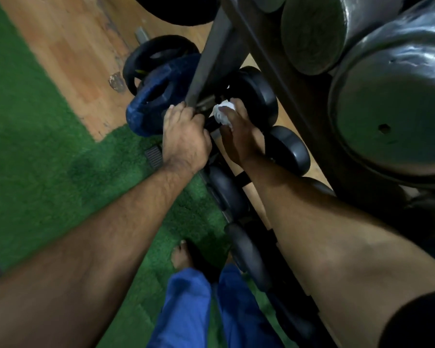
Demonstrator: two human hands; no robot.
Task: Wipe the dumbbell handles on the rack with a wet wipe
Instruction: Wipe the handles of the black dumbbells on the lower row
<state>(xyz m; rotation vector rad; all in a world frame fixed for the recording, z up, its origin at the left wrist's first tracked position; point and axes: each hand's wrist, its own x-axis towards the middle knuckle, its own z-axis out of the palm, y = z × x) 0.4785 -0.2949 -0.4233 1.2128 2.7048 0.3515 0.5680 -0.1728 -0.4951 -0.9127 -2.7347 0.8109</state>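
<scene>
Step in hand: wiping a handle on the lowest tier of the rack [212, 64], at its far end, next to the slanted upright.
Right hand [239, 136]: reaches down between two dark dumbbell heads and grasps the wet wipe [222, 113], bunched white between thumb and fingers, pressed down where the handle should run.
Left hand [185, 136]: fingers curled over the front edge of the low tier, just beside the base of the upright; whether they close on the rail or on the near dumbbell head cannot be told, since the fingertips are hidden.
Dumbbell [258, 96]: small and black; its far head shows just beyond the wipe, while its handle is covered by the wipe and the right hand.
Where the wipe is: in the right hand, at the handle, close beside the left hand's knuckles.
Other handles: more black dumbbells [288, 149] run along the same tier toward the person's legs; large grey ones [392, 121] sit on the tiers above. Nothing shows which are already clean.
Nearby: blue and black weight plates [158, 96] lean against the rack's end, above the green turf [48, 146].
Next move, as a judgement: wrap the wipe round the bar and rub along its length, the left hand steadying, then shift to the neighbouring handle; space between heads is tight, so the wipe could snag or slip out.
</scene>
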